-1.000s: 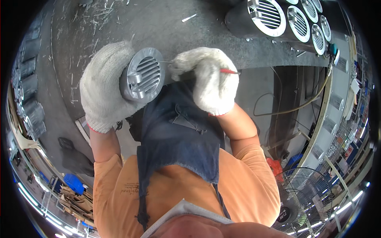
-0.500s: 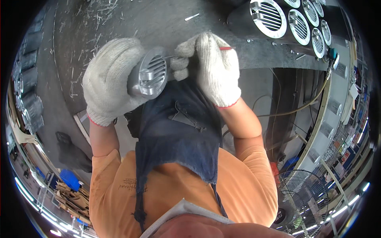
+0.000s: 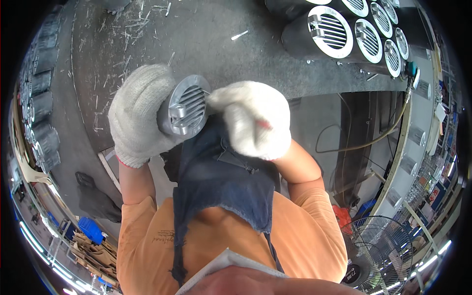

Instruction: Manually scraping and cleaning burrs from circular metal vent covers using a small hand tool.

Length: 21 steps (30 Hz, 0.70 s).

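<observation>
Left hand (image 3: pixel 140 112) clamps slotted cap (image 3: pixel 190 107), just left of right hand (image 3: pixel 255 118) gripping red tool (image 3: pixel 264 124)

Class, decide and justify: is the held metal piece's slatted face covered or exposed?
Exposed: the left hand wraps the side of the metal piece, leaving its slats in plain view.

off-white knit on the left hand (image 3: pixel 140 118), off-white on the right hand (image 3: pixel 260 115) too, a flash of red from the tool (image 3: pixel 264 124)! silver gleams on the slatted fitting (image 3: pixel 191 107), dark stripes between its bars; faded navy on the apron (image 3: pixel 221 196), orange on the shirt (image 3: pixel 305 221), mottled grey across the bench (image 3: pixel 201 44).
</observation>
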Available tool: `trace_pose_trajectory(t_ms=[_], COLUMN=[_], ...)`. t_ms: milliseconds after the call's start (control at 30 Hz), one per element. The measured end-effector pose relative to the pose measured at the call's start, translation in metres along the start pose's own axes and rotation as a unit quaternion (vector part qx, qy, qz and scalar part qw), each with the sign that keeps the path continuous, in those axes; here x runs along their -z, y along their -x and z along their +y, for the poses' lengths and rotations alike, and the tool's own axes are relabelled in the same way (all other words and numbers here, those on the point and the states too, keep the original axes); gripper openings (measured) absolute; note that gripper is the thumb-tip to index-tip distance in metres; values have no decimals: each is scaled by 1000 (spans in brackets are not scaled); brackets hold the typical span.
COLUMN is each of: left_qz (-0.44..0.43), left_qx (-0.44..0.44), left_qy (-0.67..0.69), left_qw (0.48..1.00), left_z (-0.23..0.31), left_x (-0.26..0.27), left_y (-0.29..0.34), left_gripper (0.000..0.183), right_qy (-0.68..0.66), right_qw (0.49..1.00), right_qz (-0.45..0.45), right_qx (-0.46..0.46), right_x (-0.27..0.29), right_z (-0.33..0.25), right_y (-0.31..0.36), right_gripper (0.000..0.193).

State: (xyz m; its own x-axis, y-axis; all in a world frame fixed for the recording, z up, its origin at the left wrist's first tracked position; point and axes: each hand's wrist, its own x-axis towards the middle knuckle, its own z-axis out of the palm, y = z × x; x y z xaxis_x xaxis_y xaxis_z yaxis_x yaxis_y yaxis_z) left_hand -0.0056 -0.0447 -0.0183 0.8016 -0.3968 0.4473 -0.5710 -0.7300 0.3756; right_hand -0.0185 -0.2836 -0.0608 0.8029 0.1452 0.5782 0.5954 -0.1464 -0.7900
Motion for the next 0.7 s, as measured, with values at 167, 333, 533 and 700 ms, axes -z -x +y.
trace_pose_trajectory(t_ms=[167,333,533,700], left_qz=[-33,14,-4,-12], left_qx=[-19,15,-9,-29], left_qy=[-19,22,-9,-16], left_qw=[999,1000,1000,999], left_z=[2,-4,0,4], left_x=[-1,1,-1,-4], left_y=[-4,1,0,-1], left_gripper=[66,72,71,68], right_qy=[-124,-416,-143,-85], right_qw=[967,822,970,955], right_qz=[-59,61,-3,-130], right_qx=[-216,-384,-197,-255], right_x=[17,16,10,31], right_z=[-1,1,-6,-7], right_y=[-15,-3,-2,-20], right_gripper=[20,46,12,27])
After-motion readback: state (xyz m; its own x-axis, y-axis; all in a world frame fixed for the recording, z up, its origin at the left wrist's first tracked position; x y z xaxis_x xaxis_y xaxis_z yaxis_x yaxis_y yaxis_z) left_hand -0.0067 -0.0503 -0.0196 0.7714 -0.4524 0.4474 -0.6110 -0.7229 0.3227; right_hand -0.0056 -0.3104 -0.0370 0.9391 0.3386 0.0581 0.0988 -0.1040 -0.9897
